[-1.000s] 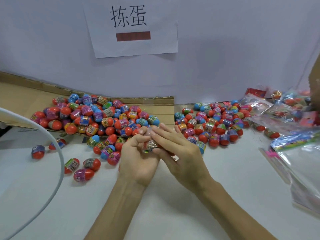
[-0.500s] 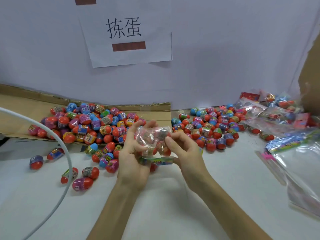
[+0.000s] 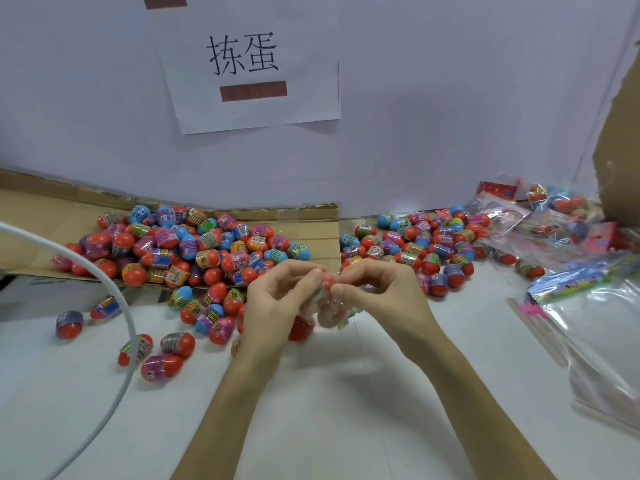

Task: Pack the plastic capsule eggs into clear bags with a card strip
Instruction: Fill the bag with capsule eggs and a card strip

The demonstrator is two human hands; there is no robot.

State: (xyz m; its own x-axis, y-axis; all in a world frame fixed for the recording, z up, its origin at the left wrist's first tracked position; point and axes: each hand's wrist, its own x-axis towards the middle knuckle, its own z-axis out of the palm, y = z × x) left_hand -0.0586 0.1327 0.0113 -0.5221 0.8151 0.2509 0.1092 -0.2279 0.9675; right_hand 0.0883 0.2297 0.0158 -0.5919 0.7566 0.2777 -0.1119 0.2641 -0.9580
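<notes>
My left hand and my right hand meet at the table's middle and pinch a small clear bag between thumbs and fingertips. Red capsule eggs show through the bag, and a colourful card strip edge peeks out at its lower right. A big pile of capsule eggs lies on flattened cardboard to the left. A second pile of eggs lies behind my right hand. Loose eggs are scattered at front left.
Packed bags lie heaped at the back right. A stack of empty clear bags with card strips sits at the right edge. A white cable arcs across the left. A brown cardboard box stands at far right.
Both hands drew closer together and folded the bag down smaller; it was held wider and higher half a second ago. The view tilted up slightly.
</notes>
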